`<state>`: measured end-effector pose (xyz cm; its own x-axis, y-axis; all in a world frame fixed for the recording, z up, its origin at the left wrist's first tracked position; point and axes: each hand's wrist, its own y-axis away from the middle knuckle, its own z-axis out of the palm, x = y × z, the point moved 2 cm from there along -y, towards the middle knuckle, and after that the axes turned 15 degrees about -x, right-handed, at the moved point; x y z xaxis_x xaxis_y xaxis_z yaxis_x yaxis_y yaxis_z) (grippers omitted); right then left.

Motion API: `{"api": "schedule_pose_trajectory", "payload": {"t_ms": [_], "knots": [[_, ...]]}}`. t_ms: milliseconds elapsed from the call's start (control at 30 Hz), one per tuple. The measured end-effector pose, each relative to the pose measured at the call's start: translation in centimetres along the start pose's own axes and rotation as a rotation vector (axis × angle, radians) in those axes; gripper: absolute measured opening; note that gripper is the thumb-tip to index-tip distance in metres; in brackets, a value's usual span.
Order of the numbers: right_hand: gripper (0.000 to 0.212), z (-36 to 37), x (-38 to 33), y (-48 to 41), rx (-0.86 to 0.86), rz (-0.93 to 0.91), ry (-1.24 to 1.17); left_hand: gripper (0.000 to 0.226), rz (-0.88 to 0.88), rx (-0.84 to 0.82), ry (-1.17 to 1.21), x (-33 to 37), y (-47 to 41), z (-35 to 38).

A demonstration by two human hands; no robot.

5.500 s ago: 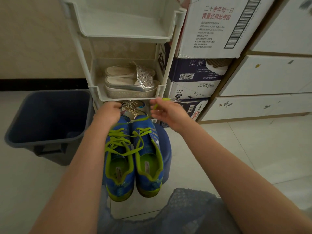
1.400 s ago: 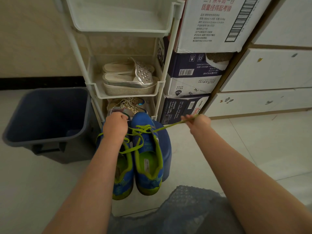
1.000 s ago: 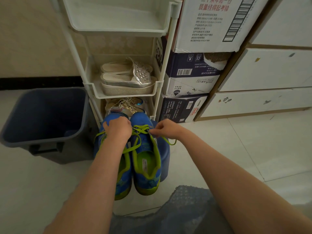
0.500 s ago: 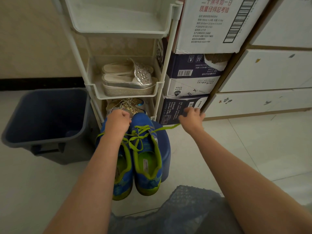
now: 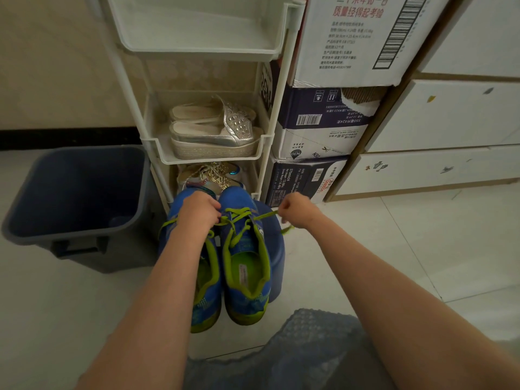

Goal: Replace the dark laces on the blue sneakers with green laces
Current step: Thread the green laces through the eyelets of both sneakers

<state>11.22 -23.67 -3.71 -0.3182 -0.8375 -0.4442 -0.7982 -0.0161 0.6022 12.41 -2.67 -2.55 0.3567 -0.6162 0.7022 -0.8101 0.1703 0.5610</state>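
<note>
Two blue sneakers with green linings stand side by side, toes pointing away from me: the left sneaker (image 5: 206,291) and the right sneaker (image 5: 247,266). Both rest on a blue stool (image 5: 277,249). A green lace (image 5: 239,220) is threaded across the right sneaker's front eyelets. My left hand (image 5: 198,211) is curled over the sneakers' front, gripping the lace there. My right hand (image 5: 295,211) pinches the lace's free end and holds it stretched out to the right; the tip hangs below the hand. No dark lace is visible.
A dark blue bin (image 5: 76,198) stands on the floor at left. A white shelf rack (image 5: 213,153) behind the sneakers holds silver sandals (image 5: 213,130) and glittery shoes (image 5: 211,175). Stacked cardboard boxes (image 5: 318,130) and white drawers (image 5: 439,167) are at right. Bubble wrap (image 5: 295,353) covers my lap.
My right hand has drawn the lace end from up beside the boxes back down and nearer the right sneaker, still taut. My left hand stays on the sneakers' front.
</note>
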Motion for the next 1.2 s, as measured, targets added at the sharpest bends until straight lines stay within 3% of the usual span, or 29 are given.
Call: {"api": "schedule_pose_trajectory", "payload": {"t_ms": [100,300,367,500,633,833,967,1100,1200], "knots": [[0.027,-1.2,1.3,0.6,0.144,0.231,0.081,0.024,-0.001,-0.02,-0.008,0.0,0.0,0.1],[0.036,-1.7,2.0,1.5,0.137,0.361,0.276,0.024,0.008,-0.011,-0.037,-0.3,-0.1,0.2],[0.039,-1.3,1.5,1.1,0.095,0.269,0.307,0.016,0.018,-0.001,-0.012,-0.3,-0.1,0.2],[0.036,-0.3,-0.8,0.7,-0.085,-0.14,0.135,0.026,0.025,0.023,-0.003,-0.1,-0.1,0.4],[0.022,1.1,-1.6,0.4,-0.155,-0.253,-0.074,0.02,0.032,0.046,-0.045,0.0,0.0,0.8],[0.006,1.9,-1.5,0.6,-0.194,-0.287,-0.233,0.017,0.062,0.061,-0.1,0.1,-0.1,1.3],[0.006,1.6,-1.6,0.8,-0.206,-0.268,-0.198,0.015,0.064,0.058,-0.084,-0.1,-0.2,1.4],[0.016,0.1,-1.1,0.1,-0.09,-0.136,-0.026,0.018,0.073,0.036,-0.093,0.0,-0.1,1.6],[0.021,-0.7,0.6,-0.4,0.095,0.056,0.022,0.019,0.082,0.029,-0.094,-0.1,0.0,1.6]]}}
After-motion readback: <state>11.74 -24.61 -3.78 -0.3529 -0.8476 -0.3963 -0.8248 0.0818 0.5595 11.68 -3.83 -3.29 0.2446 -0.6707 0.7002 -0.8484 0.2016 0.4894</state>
